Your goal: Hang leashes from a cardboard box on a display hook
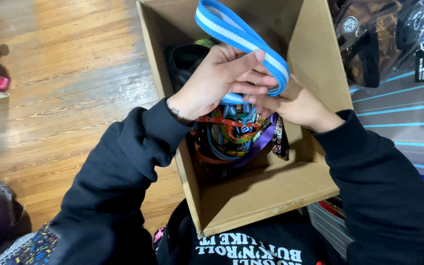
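The scene is seen through a single camera worn on the head and aimed steeply downward, almost straight over the lap. An open cardboard box [271,196] is looked into from above at close range, and the middle of the frame is filled by it. The left hand [212,81] and right hand [295,103] are caught near the lens, with the dark sleeves entering from the bottom edge. A wooden floor [65,88] is taken in at the left margin. No second view is provided, so nothing is shared.
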